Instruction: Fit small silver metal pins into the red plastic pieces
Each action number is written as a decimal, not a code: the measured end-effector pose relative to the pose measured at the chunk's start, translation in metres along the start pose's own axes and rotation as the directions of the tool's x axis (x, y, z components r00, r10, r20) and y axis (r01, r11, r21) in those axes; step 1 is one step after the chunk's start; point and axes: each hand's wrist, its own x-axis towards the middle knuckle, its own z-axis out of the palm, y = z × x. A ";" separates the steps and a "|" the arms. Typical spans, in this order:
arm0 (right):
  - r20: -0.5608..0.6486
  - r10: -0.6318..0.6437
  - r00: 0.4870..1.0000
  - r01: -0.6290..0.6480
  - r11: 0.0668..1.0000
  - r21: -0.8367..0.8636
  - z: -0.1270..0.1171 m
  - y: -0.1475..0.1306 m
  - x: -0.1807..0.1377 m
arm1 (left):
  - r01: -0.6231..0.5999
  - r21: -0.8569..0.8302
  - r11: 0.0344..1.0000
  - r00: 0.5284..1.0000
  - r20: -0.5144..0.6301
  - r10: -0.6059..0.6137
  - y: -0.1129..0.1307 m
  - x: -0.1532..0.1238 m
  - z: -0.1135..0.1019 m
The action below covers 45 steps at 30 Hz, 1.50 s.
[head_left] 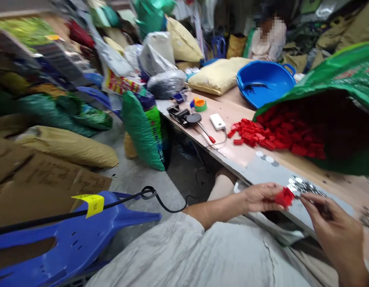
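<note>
Your left hand (259, 197) grips red piece (284, 197) by near edge of table (223, 104). Your right hand (336, 229) has fingers bent right beside it; cannot tell what they hold. Big green sack (330, 75) lies open, red bits (256, 135) inside and spilled out front. Blue tub (280, 85) holds some thin dark things (256, 86). Shiny metal bits (305, 186) lie near your hands.

Glossy red plastic piece (284, 197), plain blue basin (263, 79), green sack (328, 77), white power bank (217, 122)
</note>
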 end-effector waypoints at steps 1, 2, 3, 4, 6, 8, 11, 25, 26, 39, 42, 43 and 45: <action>-0.036 0.020 0.999 -0.021 0.999 -0.038 0.001 -0.003 0.001 | -0.005 -0.008 1.000 1.000 -0.021 0.004 0.003 -0.004 0.004; -0.023 0.028 0.999 -0.028 0.999 -0.037 0.002 -0.005 0.002 | -0.022 -0.017 1.000 0.998 -0.055 0.021 0.006 -0.006 0.007; -0.030 0.025 0.999 -0.026 0.999 -0.023 0.003 -0.007 0.003 | -0.025 -0.016 1.000 0.997 -0.075 0.024 0.009 -0.008 0.010; -0.025 0.017 1.000 -0.017 1.000 -0.008 0.004 -0.007 0.004 | -0.022 -0.015 1.000 0.996 -0.084 0.020 0.011 -0.008 0.011; -0.024 -0.012 1.000 0.013 1.000 0.009 0.004 -0.007 0.005 | -0.015 -0.003 1.000 0.996 -0.084 0.014 0.012 -0.009 0.014; -0.027 -0.045 0.999 0.045 0.999 0.008 0.004 -0.006 0.005 | -0.017 0.021 1.000 0.996 -0.082 0.019 0.011 -0.009 0.015; -0.046 -0.099 0.994 0.099 0.995 -0.007 0.003 -0.004 0.005 | -0.027 0.067 0.997 0.996 -0.079 0.032 0.010 -0.010 0.017; 0.003 -0.212 0.977 0.212 0.977 0.015 0.006 0.004 0.008 | 0.007 0.063 0.998 0.999 -0.033 -0.005 0.008 -0.008 0.019; 0.019 -0.221 0.975 0.221 0.975 0.014 0.005 0.005 0.007 | 0.003 0.067 0.998 0.999 -0.041 0.000 0.008 -0.008 0.019; 0.051 -0.366 0.929 0.369 0.927 -0.063 0.002 0.013 0.003 | 0.016 0.116 0.993 0.998 -0.066 -0.008 0.007 -0.007 0.020; 0.099 -0.353 0.930 0.356 0.935 -0.011 0.002 0.015 0.002 | 0.023 0.123 0.992 0.998 -0.053 -0.016 0.006 -0.007 0.018; 0.107 -0.345 0.933 0.346 0.938 0.005 0.002 0.015 0.001 | 0.026 0.124 0.992 0.999 -0.047 -0.020 0.005 -0.006 0.018; 0.115 -0.323 0.939 0.321 0.946 0.036 0.001 0.013 0.001 | 0.027 0.126 0.992 0.999 -0.031 -0.024 0.004 -0.006 0.017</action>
